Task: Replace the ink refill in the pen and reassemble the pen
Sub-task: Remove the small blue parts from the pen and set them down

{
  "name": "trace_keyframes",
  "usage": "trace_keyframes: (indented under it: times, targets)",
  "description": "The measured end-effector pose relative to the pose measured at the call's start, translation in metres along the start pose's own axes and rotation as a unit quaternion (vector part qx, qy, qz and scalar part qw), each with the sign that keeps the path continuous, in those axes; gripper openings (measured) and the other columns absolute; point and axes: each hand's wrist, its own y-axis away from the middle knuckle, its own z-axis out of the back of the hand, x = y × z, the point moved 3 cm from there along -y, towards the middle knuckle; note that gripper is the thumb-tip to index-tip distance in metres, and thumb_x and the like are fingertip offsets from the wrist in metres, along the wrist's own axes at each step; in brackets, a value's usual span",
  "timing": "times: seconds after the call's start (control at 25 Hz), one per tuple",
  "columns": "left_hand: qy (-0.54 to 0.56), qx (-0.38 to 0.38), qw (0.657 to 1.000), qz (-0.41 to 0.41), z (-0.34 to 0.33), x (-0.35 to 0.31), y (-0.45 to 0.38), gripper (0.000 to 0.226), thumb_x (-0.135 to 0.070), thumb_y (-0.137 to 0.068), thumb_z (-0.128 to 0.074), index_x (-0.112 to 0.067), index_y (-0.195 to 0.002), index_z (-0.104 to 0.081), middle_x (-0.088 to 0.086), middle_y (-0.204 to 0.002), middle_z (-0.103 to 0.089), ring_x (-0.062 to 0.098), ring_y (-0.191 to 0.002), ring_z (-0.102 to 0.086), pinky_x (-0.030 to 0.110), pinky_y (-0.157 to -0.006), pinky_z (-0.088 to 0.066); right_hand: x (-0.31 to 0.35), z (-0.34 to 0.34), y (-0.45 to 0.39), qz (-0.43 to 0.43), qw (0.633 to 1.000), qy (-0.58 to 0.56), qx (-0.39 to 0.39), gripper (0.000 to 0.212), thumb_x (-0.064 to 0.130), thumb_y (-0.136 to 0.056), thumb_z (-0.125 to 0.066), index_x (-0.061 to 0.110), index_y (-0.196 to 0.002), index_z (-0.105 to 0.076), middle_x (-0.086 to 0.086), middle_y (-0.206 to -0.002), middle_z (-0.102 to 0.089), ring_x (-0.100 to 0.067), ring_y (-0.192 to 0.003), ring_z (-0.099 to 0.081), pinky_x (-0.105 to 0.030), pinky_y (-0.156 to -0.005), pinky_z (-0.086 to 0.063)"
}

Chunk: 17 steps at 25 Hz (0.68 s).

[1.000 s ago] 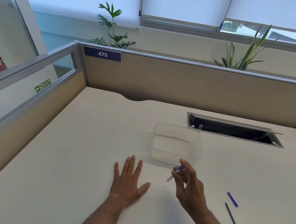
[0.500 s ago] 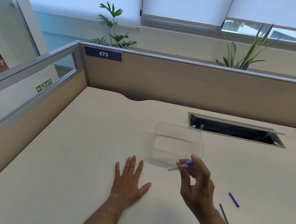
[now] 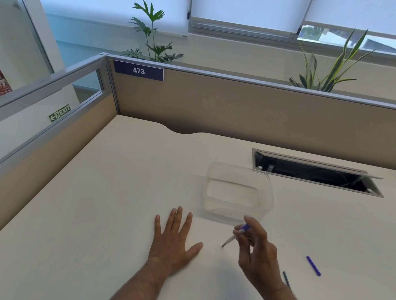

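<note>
My right hand (image 3: 256,254) holds a pen (image 3: 234,237) with a pale barrel and a purple upper end, tip pointing down and left just above the desk. My left hand (image 3: 174,240) lies flat on the desk, palm down, fingers spread, holding nothing. A short purple pen piece (image 3: 313,265) lies on the desk to the right of my right hand. A thin dark refill (image 3: 286,278) lies beside my right wrist, partly hidden by it.
A clear plastic container (image 3: 238,195) stands just beyond my hands. An open cable hatch (image 3: 317,173) is set into the desk at the back right. Beige partition walls (image 3: 242,110) close the desk at the back and left.
My right hand has tilted the pen from nearly level to tip-down and lowered it toward the desk. My left hand has stayed flat.
</note>
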Motion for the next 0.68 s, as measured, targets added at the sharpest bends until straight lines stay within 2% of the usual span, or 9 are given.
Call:
trace_keyframes:
  times: [0.2,0.32,0.4,0.52,0.6,0.68]
  targets:
    - [0.008,-0.009,1.0,0.0,0.001,0.0,0.0,0.088,-0.078,-0.082,-0.008,-0.028,-0.152,0.009,0.006,-0.161,0.017,0.023,-0.146,0.02,0.061,-0.111,0.016,0.006,0.006,-0.011,0.008,1.0,0.003,-0.016,0.054,0.006,-0.085,-0.066,0.02,-0.13,-0.04,-0.005,-0.092,-0.074,-0.013,-0.079,-0.075,-0.035,-0.067,-0.064]
    - [0.024,-0.018,1.0,-0.003,0.001,0.0,0.0,0.087,-0.078,-0.083,-0.011,-0.028,-0.153,0.006,0.005,-0.161,0.015,0.023,-0.146,0.018,0.06,-0.11,0.018,0.007,0.008,-0.012,0.011,1.0,0.012,-0.008,0.055,0.006,-0.082,-0.065,0.017,-0.13,-0.04,-0.008,-0.091,-0.074,-0.015,-0.078,-0.075,-0.037,-0.067,-0.064]
    - [0.053,-0.035,0.998,-0.014,0.003,-0.004,0.0,0.085,-0.075,-0.083,-0.022,-0.028,-0.153,-0.009,0.002,-0.163,0.0,0.021,-0.148,0.008,0.059,-0.11,0.018,0.007,0.007,-0.012,0.007,1.0,0.014,-0.007,0.056,0.005,-0.082,-0.066,0.018,-0.13,-0.04,-0.007,-0.091,-0.074,-0.015,-0.078,-0.075,-0.037,-0.066,-0.064]
    - [0.14,-0.075,0.985,-0.072,0.009,-0.025,0.003,0.077,-0.07,-0.076,-0.048,-0.03,-0.142,-0.042,-0.004,-0.152,-0.039,0.015,-0.145,-0.022,0.058,-0.113,0.001,0.005,0.005,-0.012,-0.001,1.0,0.015,-0.009,0.06,0.0,-0.081,-0.069,0.02,-0.13,-0.04,-0.002,-0.091,-0.074,-0.011,-0.078,-0.075,-0.037,-0.064,-0.064]
    - [0.197,-0.09,0.973,-0.081,0.01,-0.044,0.003,0.068,-0.066,-0.074,-0.057,-0.033,-0.132,-0.054,-0.009,-0.141,-0.052,0.012,-0.138,-0.033,0.053,-0.113,-0.007,0.004,0.003,-0.011,-0.001,1.0,0.015,-0.007,0.062,-0.001,-0.081,-0.07,0.02,-0.131,-0.04,-0.001,-0.091,-0.073,-0.011,-0.078,-0.074,-0.037,-0.064,-0.063]
    - [0.254,-0.1,0.961,-0.055,0.012,-0.059,0.001,0.052,-0.061,-0.075,-0.063,-0.034,-0.12,-0.063,-0.014,-0.13,-0.059,0.01,-0.132,-0.04,0.049,-0.112,-0.01,0.004,0.002,-0.01,-0.001,1.0,0.015,-0.004,0.064,-0.002,-0.08,-0.071,0.02,-0.131,-0.041,0.001,-0.092,-0.072,-0.01,-0.078,-0.074,-0.036,-0.064,-0.063]
